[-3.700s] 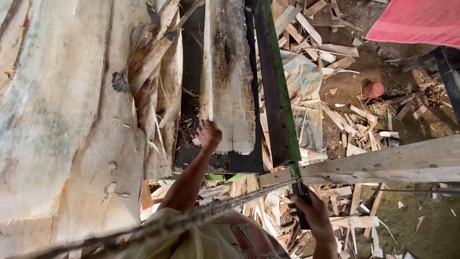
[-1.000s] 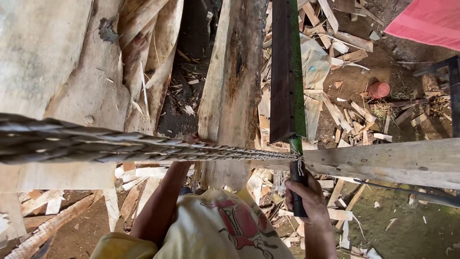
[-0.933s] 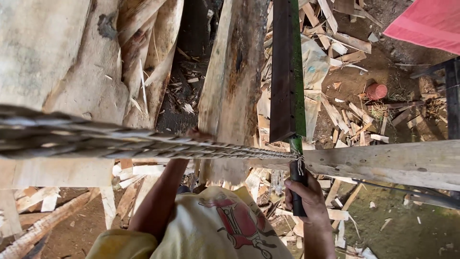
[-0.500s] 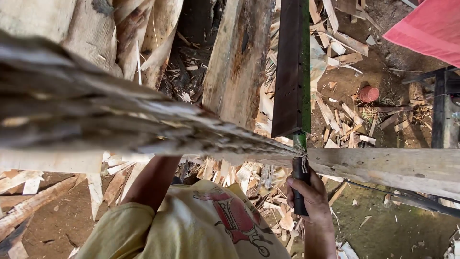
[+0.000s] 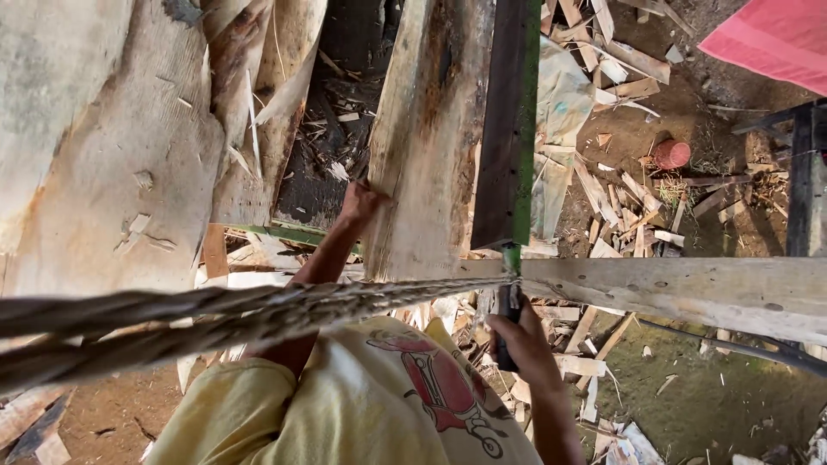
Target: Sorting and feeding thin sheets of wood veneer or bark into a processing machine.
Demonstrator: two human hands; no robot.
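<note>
Left hand (image 5: pixel 360 202) presses flat, fingers spread, on the plank (image 5: pixel 426 138); right hand (image 5: pixel 517 331), just below the beam (image 5: pixel 689 288), has its grip wrapped around the saw handle (image 5: pixel 508 310).

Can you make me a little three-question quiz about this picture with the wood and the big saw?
1. True or false: the left hand rests on the edge of the plank.
2. What does the right hand hold? A) the saw handle B) the red pot C) the twisted rope
3. Fill in: the saw blade has a ____ edge.

Key: 1 true. 2 A. 3 green.
</note>
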